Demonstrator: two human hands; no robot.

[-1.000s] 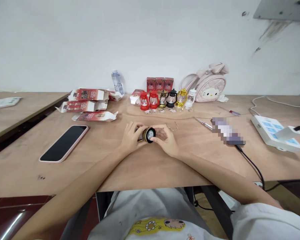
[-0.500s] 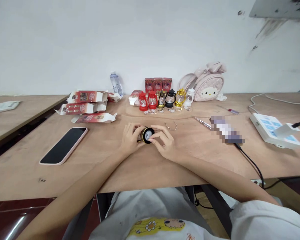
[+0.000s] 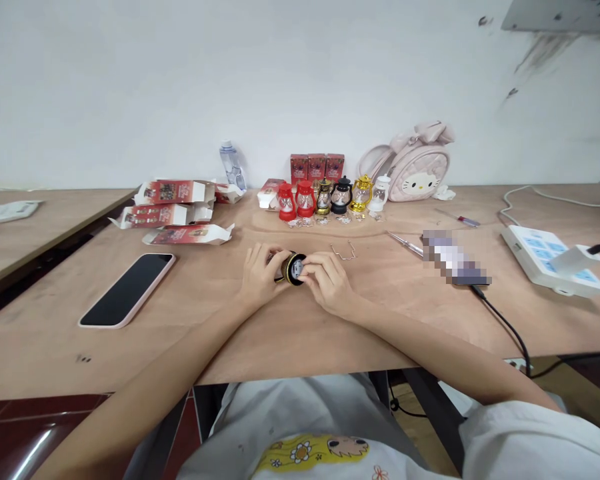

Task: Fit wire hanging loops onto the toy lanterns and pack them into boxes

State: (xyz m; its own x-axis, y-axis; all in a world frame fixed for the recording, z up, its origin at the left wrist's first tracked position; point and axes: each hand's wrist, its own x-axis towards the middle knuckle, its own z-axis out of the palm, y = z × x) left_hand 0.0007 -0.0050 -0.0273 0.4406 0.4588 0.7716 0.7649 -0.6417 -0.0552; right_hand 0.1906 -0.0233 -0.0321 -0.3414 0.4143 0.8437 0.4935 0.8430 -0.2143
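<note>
My left hand is wrapped around a small black-and-gold lantern, tipped so that its round base faces me and to the right. Inside the base's dark rim sits a pale grey disc. My right hand pinches at that disc with thumb and fingertips brought together; whatever lies between them is too small to make out. Just behind my right hand, a bent wire handle lies on the table. Farther back stand two red lanterns, a bronze one, a black one, a gold one and a white one.
Opened red cartons are piled at the left, behind a phone. A bottle, red boxes and a pink bag stand along the wall. Rightward lie a screwdriver, a blurred-out device and a power strip.
The fingers of my right hand have closed in over the lantern's base and cover more of the disc. My left hand keeps its hold nearly unmoved.
</note>
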